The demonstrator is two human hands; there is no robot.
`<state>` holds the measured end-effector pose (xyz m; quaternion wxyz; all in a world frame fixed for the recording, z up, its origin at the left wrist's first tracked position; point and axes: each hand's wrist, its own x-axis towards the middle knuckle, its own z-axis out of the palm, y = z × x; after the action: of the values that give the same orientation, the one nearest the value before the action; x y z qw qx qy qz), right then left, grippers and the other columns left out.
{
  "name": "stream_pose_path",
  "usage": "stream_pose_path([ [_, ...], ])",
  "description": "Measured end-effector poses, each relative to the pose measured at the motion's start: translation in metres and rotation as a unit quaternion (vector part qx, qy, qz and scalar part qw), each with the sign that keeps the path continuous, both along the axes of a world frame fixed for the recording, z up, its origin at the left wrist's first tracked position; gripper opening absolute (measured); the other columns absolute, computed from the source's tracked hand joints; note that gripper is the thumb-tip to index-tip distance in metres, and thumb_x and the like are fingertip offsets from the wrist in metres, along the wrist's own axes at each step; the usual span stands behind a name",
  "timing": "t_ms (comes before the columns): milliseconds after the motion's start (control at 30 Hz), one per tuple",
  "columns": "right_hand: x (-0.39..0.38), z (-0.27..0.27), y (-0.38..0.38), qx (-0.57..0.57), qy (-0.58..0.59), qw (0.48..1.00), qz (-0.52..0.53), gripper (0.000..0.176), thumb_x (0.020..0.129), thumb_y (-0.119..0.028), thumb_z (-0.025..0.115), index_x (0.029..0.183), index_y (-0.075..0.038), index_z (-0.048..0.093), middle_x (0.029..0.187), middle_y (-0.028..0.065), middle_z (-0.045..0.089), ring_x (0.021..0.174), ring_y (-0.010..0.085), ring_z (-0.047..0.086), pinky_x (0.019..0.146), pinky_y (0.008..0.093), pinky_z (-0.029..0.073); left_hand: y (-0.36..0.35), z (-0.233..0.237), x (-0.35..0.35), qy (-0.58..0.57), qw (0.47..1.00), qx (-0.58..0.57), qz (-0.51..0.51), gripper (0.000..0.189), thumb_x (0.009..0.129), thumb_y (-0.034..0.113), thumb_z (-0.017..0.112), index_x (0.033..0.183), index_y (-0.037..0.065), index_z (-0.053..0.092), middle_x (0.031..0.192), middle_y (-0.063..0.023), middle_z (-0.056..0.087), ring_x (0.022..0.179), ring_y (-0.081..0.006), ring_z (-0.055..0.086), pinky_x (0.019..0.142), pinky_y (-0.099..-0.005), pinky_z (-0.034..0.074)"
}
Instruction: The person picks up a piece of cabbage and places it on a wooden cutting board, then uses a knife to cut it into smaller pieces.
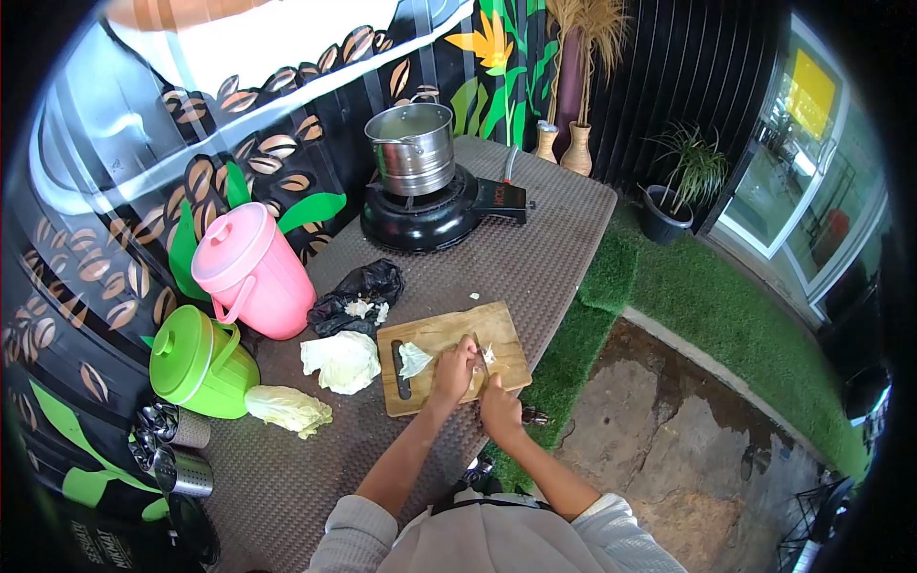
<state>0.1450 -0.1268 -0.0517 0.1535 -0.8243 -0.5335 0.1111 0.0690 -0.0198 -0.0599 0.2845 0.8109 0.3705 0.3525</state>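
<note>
A wooden cutting board (511, 329) with a dark handle lies near the table's right edge. My right hand (499, 406) grips a knife (482, 351) by its handle, the blade pointing away from me over the board. Right beside the blade, my left hand (455, 370) is closed and pressed down on a pale cabbage leaf (413, 360), which sticks out to the left. Small cut shreds (489, 352) lie just past the blade. Left of the board are a large cabbage leaf (342, 362) and a partial head of cabbage (287, 410).
A steel pot (411, 153) stands on a black portable stove (420, 218) at the back. Along the wall are a pink lidded jug (256, 272), a green lidded jug (202, 363), a black plastic bag (358, 294) with scraps and steel utensil holders (183, 471). The table (315, 473) ends at my right.
</note>
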Motion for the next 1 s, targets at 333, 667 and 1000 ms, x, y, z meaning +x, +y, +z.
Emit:
stream_pose_path([
  [333, -0.006, -0.003, -0.003, -0.013, -0.026, 1.000, 0.008, 0.026, 0.088, -0.022, 0.050, 0.099, 0.001, 0.043, 0.072, 0.0215, 0.065, 0.068, 0.0356, 0.067, 0.058, 0.0426, 0.055, 0.006, -0.001, 0.000, 0.005, 1.000, -0.007, -0.003, 0.017, 0.078, 0.001, 0.063, 0.083, 0.002, 0.047, 0.070, -0.0161, 0.061, 0.069, -0.0332, 0.064, 0.058, -0.0383, 0.046],
  [667, 0.001, 0.011, 0.005, -0.052, 0.042, 0.998, -0.002, 0.030, 0.089, -0.025, 0.050, 0.104, 0.000, 0.041, 0.079, 0.0251, 0.064, 0.076, 0.0398, 0.066, 0.065, 0.0471, 0.054, 0.009, 0.005, -0.012, -0.040, 0.996, -0.012, -0.074, 0.010, 0.079, 0.001, 0.060, 0.083, 0.001, 0.051, 0.076, -0.0177, 0.064, 0.074, -0.0350, 0.063, 0.062, -0.0412, 0.048],
  [1000, 0.006, 0.004, 0.009, -0.029, 0.017, 0.999, 0.017, 0.028, 0.089, -0.024, 0.051, 0.099, 0.000, 0.043, 0.079, 0.0251, 0.064, 0.075, 0.0378, 0.066, 0.065, 0.0470, 0.054, 0.027, 0.005, -0.007, 0.000, 0.993, -0.091, -0.078, 0.016, 0.074, 0.001, 0.068, 0.082, 0.001, 0.054, 0.071, -0.0140, 0.066, 0.069, -0.0244, 0.068, 0.060, -0.0325, 0.050],
])
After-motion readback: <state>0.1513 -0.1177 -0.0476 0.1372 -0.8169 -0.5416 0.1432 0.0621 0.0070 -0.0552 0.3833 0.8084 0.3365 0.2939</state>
